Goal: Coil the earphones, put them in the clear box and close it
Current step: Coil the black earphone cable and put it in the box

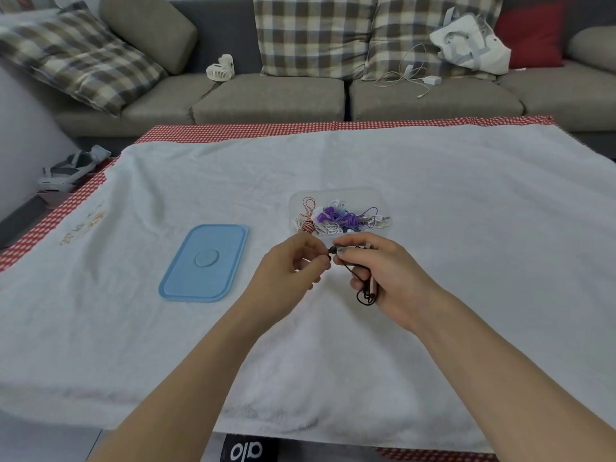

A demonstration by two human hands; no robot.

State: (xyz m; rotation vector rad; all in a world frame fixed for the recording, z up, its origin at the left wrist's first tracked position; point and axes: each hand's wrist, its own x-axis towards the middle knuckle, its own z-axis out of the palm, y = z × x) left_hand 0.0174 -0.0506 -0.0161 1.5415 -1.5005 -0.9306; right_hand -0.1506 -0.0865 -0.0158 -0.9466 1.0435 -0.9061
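A pair of black earphones [365, 296] is held above the white towel, just in front of the clear box [336, 195]. My right hand [383, 275] grips the coiled bundle, and a loop of black cable hangs below its fingers. My left hand [293, 265] pinches the cable's end right next to the right thumb. The open clear box holds several coiled earphones in purple, white and red. Its blue lid [205, 261] lies flat on the towel to the left of my hands.
A white towel [466, 228] covers the table over a red dotted cloth [300, 130]. Behind stands a grey sofa [266, 95] with checked cushions, a small white fan [220, 69], a white charger cable [410, 76] and a white bag [470, 45].
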